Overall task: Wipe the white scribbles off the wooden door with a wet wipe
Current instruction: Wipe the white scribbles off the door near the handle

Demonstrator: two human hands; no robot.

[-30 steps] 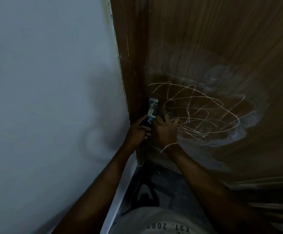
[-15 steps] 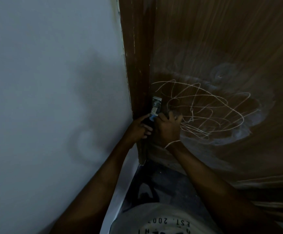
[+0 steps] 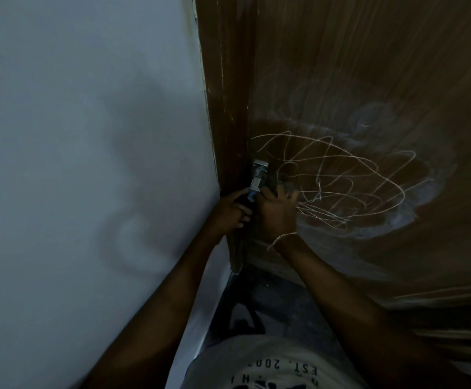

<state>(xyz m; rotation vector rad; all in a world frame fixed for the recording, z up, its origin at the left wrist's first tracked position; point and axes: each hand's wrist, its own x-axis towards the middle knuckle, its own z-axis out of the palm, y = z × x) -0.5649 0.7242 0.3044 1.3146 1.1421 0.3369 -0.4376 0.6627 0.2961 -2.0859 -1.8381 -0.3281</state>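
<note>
The brown wooden door (image 3: 369,66) fills the right of the view. A tangle of thin white scribbles (image 3: 341,181) crosses it, ringed by pale smeared patches. At the door's left edge both hands meet on a small silvery and blue packet (image 3: 259,175), which looks like a wet wipe pack. My left hand (image 3: 231,209) grips its lower, dark blue end. My right hand (image 3: 278,211), with a thin bracelet at the wrist, has curled fingers on the packet's right side and lies against the door. No loose wipe shows.
A pale grey-white wall (image 3: 88,136) takes up the left half and meets the dark door frame (image 3: 226,122). Below lie a dark floor (image 3: 279,301) and my white printed shirt (image 3: 271,369). The light is dim.
Both hands stay together on the packet at the door's edge. Only the view has shifted slightly.
</note>
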